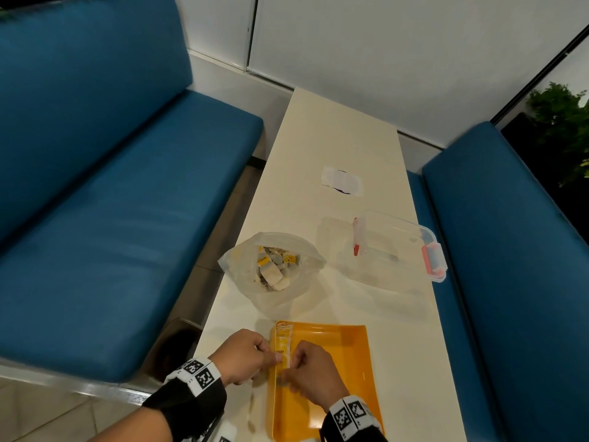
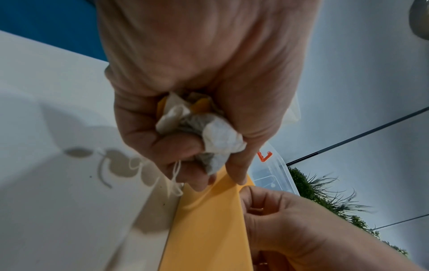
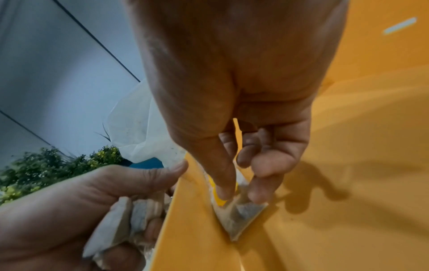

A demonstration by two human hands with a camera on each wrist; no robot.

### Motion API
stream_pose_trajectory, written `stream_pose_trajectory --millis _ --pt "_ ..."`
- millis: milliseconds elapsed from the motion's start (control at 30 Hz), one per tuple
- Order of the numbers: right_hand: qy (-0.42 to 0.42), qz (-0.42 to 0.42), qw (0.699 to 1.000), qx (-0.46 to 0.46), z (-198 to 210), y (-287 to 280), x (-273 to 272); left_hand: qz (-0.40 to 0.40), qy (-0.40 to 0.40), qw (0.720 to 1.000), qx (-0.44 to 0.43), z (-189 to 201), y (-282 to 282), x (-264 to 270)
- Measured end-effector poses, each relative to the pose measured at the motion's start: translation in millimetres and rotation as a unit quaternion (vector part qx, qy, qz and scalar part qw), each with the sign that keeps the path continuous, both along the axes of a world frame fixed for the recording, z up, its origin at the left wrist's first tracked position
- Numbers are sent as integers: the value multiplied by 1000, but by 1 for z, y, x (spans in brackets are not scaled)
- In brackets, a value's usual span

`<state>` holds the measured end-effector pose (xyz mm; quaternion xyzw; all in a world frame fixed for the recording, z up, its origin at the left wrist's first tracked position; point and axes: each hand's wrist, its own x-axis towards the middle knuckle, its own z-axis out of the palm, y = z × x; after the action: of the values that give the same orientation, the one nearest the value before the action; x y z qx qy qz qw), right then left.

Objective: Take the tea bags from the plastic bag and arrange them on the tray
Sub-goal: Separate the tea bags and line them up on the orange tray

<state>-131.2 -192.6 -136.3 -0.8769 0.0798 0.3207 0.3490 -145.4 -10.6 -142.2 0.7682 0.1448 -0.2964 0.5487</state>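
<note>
An orange tray (image 1: 338, 371) lies at the near end of the cream table. Several tea bags (image 1: 282, 344) lie in a row along its left wall. My right hand (image 1: 291, 362) pinches one tea bag (image 3: 241, 218) between thumb and fingers, low against that wall. Just outside the tray's left rim, my left hand (image 1: 271, 355) grips a crumpled bunch of tea bags (image 2: 209, 132), their strings (image 2: 176, 176) dangling. The plastic bag (image 1: 271, 269) stands open behind the tray, with more tea bags inside.
A clear lidded box (image 1: 382, 250) with red latches sits to the right of the bag, and a white paper (image 1: 342, 181) lies farther back. Blue benches (image 1: 111, 218) flank the narrow table. The table's left edge (image 1: 204, 339) runs close to my left hand.
</note>
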Motion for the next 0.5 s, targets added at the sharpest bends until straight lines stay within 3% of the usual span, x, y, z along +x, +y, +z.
stream_pose_trajectory --millis 267,500 --pt "6 60 998 -26 -5 9 -5 0 12 1000 0 -1 0 0" --pt "-60 71 995 -45 -9 13 -4 3 16 1000 -16 0 0 -1"
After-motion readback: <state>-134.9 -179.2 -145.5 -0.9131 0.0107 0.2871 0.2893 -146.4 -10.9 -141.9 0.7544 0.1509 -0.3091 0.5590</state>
